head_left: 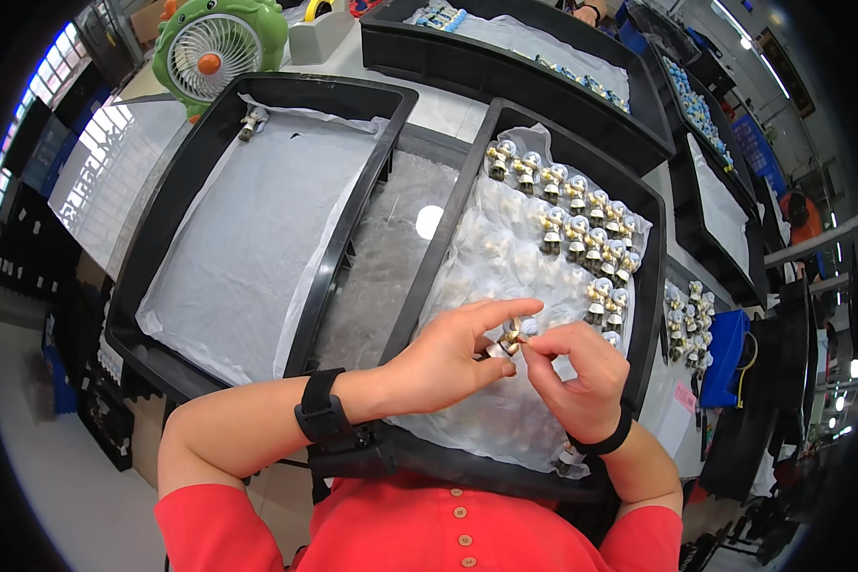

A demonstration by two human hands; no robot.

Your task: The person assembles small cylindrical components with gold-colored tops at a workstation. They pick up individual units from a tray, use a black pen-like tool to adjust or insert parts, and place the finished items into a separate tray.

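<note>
My left hand (448, 351) holds a small white-and-gold figurine (501, 347) between thumb and fingers, above the right black tray (412, 307). Close against the figurine, my right hand (578, 377) has thumb and forefinger pinched together. Whatever sits between those fingertips is too small to make out. Under both hands, the tray is lined with crumpled translucent sheeting (491, 234). Several similar figurines (576, 227) with rounded heads and dark lower ends stand in rows at its far right. One more figurine (569, 459) lies in the near right corner, beside my right wrist.
To the left is another lined black tray (114, 319) with one figurine (252, 122) in its far corner. More black trays (515, 78) with blue pieces stand at the back and right. A green fan (214, 52) is at the far left; a blue bin (727, 357) is at right.
</note>
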